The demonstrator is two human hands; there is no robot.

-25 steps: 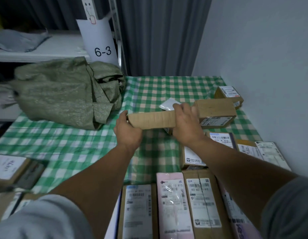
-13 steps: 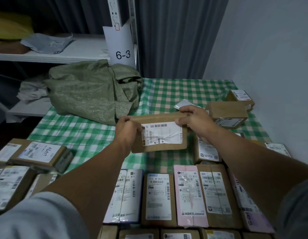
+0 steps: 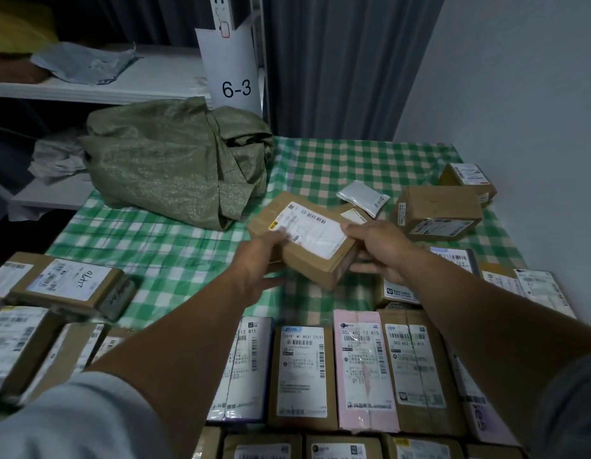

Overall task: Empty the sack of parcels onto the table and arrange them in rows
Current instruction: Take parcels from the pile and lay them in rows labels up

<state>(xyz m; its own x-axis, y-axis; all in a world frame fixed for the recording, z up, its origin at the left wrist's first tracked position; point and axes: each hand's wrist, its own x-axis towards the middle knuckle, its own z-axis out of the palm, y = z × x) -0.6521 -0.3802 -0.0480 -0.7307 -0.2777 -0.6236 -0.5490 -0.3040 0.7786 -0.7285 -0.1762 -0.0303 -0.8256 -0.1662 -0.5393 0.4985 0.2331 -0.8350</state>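
Cardboard, label up: a flat brown parcel (image 3: 307, 240) is held tilted above the green-checked tablecloth (image 3: 337, 164), just right of the crumpled green sack (image 3: 174, 167). The left hand (image 3: 257, 256) grips its left end, fingers curled underneath; the right hand (image 3: 380, 250) pinches the other end, thumb on top (fingers stretched below). Farther right of the sack lie a white pouch (image 3: 362, 197) and a taped brown box (image 3: 439, 210). Nearer than the sack, labelled parcels lie in rows, a pink one (image 3: 363, 369) among them.
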